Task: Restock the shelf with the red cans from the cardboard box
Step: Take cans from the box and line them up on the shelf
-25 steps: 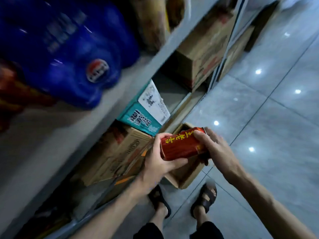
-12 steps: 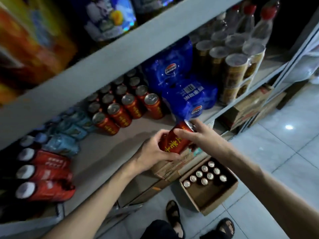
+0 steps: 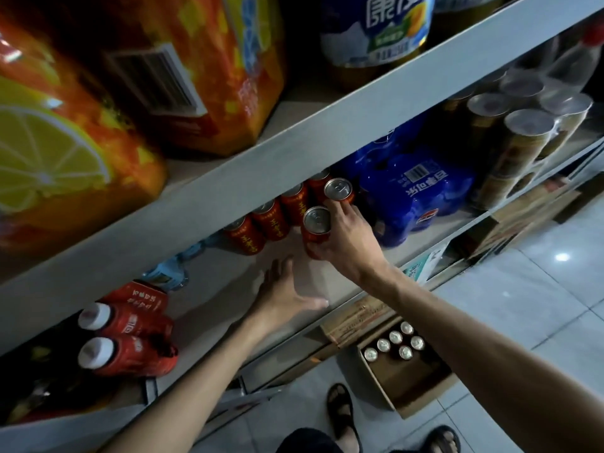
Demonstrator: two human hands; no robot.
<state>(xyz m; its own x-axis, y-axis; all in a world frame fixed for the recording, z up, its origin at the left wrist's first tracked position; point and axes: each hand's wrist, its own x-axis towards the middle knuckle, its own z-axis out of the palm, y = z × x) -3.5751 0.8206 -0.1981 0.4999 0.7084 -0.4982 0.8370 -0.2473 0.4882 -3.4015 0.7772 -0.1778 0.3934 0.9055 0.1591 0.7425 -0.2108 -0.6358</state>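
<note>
Grey metal shelving is filling the upper view, with pale floor tiles [image 3: 539, 289] showing at lower right. On the middle shelf [image 3: 228, 289], the right hand [image 3: 346, 243] is wrapping its fingers around an upright red can [image 3: 315, 228], thumb low on the can's near side, the can's base touching or just above the shelf board; which of the two cannot be told. Just beyond that hand's fingertips another red can [image 3: 339, 190] is standing, and a row of red cans [image 3: 271, 220] is running away to the left of it under the upper shelf's edge. The left hand [image 3: 287, 292] is lying empty and open, palm down, fingers spread on the bare board, near the held can but not touching it. To the right of the right hand a blue shrink-wrapped pack [image 3: 415, 191] is sitting just beside the cans, with wrapped tall tins [image 3: 523, 142] further right. To the left of the left hand, red bottles with white caps [image 3: 124, 338] are lying on their sides. Below both forearms, on the floor, an open cardboard box [image 3: 408, 377] is holding several cans [image 3: 395, 344] in its far corner, tops up. Two sandalled feet [image 3: 343, 413] are showing at the bottom edge. Orange lemon-printed packs [image 3: 81, 142] are occupying the shelf above.
</note>
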